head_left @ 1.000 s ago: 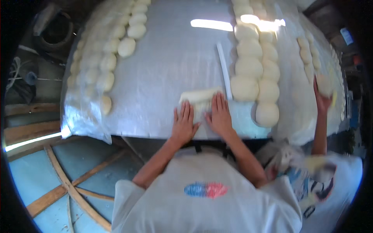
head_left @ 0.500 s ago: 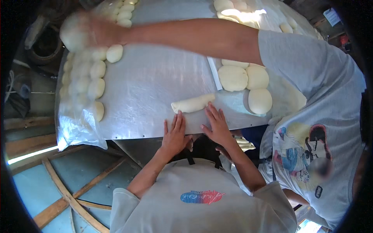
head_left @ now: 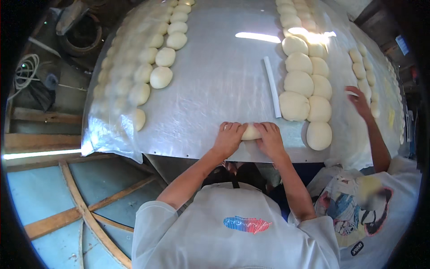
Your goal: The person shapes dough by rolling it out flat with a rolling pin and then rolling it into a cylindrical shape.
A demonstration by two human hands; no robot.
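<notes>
A pale dough roll (head_left: 251, 132) lies on the metal tabletop (head_left: 210, 89) near its front edge. My left hand (head_left: 227, 140) curls its fingers over the roll's left part, and my right hand (head_left: 269, 140) curls over the right part, so both ends are hidden under them. To the right of my hands, a double row of round dough balls (head_left: 298, 83) runs away from me, with a white straight bar (head_left: 272, 87) lying alongside it on the left.
More dough balls (head_left: 161, 77) line the left under clear plastic sheeting (head_left: 107, 139) or beside it. A co-worker's hand (head_left: 359, 101) is above the sheeted right side; their body is at lower right. Wooden frames (head_left: 76, 188) and a tyre (head_left: 80, 33) are left of the table.
My fingers have gone from lying extended at the roll to curling over it. The co-worker's arm reached across to the far left, then came back to the right side.
</notes>
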